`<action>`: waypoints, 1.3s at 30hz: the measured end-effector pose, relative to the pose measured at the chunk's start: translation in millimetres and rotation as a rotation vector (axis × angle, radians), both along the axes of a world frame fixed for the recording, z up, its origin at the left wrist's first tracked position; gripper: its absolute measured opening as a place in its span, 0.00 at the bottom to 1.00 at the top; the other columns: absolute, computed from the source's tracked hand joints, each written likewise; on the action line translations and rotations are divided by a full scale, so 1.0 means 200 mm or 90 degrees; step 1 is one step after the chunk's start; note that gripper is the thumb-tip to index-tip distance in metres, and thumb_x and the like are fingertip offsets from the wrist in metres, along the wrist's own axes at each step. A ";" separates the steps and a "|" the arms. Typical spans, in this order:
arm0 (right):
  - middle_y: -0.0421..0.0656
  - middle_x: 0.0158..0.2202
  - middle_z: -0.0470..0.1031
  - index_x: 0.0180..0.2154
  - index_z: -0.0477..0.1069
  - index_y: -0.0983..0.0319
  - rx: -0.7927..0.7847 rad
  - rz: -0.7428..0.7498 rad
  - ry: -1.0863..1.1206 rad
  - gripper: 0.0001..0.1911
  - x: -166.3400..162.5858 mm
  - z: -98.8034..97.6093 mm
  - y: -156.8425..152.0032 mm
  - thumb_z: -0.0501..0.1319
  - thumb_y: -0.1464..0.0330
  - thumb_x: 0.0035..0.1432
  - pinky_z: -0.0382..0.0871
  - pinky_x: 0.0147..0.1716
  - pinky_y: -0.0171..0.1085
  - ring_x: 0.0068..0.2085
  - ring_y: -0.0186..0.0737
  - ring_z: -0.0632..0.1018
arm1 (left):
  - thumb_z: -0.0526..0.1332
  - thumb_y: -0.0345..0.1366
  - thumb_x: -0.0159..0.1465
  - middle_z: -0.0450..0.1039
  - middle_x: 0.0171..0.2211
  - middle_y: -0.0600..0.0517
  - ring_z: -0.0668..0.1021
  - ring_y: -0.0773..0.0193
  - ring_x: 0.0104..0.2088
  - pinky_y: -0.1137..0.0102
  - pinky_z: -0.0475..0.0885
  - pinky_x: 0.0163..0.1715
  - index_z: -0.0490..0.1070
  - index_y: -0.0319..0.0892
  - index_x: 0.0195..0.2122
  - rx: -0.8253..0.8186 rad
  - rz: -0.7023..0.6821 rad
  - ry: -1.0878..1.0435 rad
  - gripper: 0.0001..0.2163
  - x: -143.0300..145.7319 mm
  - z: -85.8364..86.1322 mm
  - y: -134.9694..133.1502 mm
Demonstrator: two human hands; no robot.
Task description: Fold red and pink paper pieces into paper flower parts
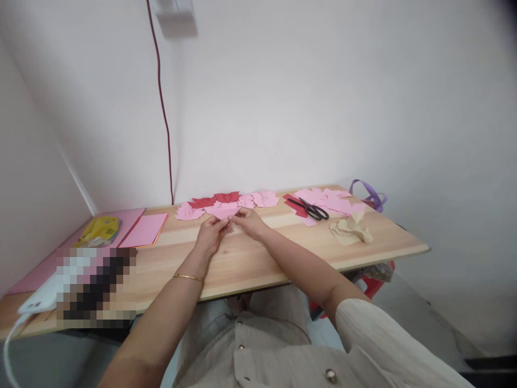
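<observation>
My left hand (pixel 210 235) and right hand (pixel 249 222) pinch a thin pink paper piece (pixel 222 212) between fingertips. Uneven pull could tear it; pushing forward could skew the crinkled pink-and-red paper row (pixel 226 197) just beyond my hands.

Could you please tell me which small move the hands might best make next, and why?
I would probably pinch the near edge of the pink paper a little more firmly: the left hand and right hand both hold it there, fingertips close together, while the black scissors lie off to the right, in neither hand.
</observation>
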State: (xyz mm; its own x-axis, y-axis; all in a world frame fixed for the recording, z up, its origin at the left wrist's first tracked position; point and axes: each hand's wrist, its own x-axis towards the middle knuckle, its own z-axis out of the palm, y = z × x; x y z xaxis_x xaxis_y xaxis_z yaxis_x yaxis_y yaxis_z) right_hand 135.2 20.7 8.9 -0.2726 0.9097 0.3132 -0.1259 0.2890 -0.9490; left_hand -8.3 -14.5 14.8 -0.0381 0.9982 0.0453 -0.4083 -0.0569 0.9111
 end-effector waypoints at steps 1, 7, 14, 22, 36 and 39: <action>0.38 0.26 0.71 0.28 0.70 0.64 0.005 -0.004 -0.002 0.16 0.00 0.01 0.00 0.67 0.58 0.43 0.61 0.32 0.33 0.29 0.31 0.68 | 0.74 0.34 0.41 0.73 0.25 0.53 0.74 0.69 0.26 0.72 0.73 0.30 0.72 0.37 0.28 0.003 0.006 0.011 0.15 0.00 0.00 0.00; 0.35 0.23 0.64 0.26 0.69 0.63 0.037 -0.025 0.025 0.15 0.04 0.05 0.01 0.65 0.58 0.46 0.57 0.29 0.32 0.26 0.29 0.63 | 0.74 0.37 0.39 0.70 0.19 0.55 0.71 0.70 0.21 0.73 0.69 0.25 0.67 0.38 0.21 0.023 0.069 0.058 0.16 -0.01 -0.02 0.03; 0.37 0.24 0.64 0.25 0.68 0.63 0.041 -0.050 -0.011 0.16 0.06 0.07 0.01 0.61 0.55 0.51 0.58 0.30 0.32 0.27 0.30 0.64 | 0.74 0.38 0.38 0.69 0.18 0.55 0.72 0.69 0.21 0.72 0.69 0.25 0.67 0.38 0.20 0.004 0.079 0.079 0.16 -0.03 -0.01 0.04; 0.36 0.24 0.65 0.29 0.69 0.63 0.026 0.028 -0.016 0.15 0.05 0.06 -0.02 0.65 0.57 0.47 0.58 0.29 0.32 0.27 0.30 0.65 | 0.75 0.34 0.36 0.70 0.21 0.54 0.73 0.69 0.23 0.71 0.71 0.26 0.70 0.37 0.24 -0.031 0.024 0.033 0.17 -0.02 0.00 0.01; 0.38 0.28 0.70 0.33 0.71 0.62 0.027 0.043 -0.065 0.15 0.12 0.06 0.02 0.66 0.59 0.45 0.61 0.30 0.31 0.29 0.31 0.68 | 0.74 0.38 0.38 0.70 0.25 0.55 0.72 0.70 0.27 0.73 0.70 0.30 0.71 0.39 0.24 0.043 0.115 0.022 0.16 -0.04 0.03 0.01; 0.38 0.29 0.70 0.33 0.71 0.62 0.049 0.005 -0.078 0.15 0.12 0.07 0.01 0.64 0.58 0.47 0.61 0.30 0.31 0.29 0.31 0.68 | 0.74 0.39 0.39 0.70 0.25 0.55 0.72 0.69 0.27 0.73 0.69 0.30 0.71 0.39 0.23 0.046 0.111 0.053 0.16 -0.04 0.03 0.00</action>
State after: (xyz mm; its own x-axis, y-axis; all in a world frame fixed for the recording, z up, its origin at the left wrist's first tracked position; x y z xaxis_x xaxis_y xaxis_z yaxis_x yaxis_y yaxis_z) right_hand 158.5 23.4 23.3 -0.3193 0.8824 0.3457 -0.0130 0.3607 -0.9326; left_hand -16.0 -14.9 21.6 -0.2033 0.9708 0.1275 -0.3093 -0.1872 0.9323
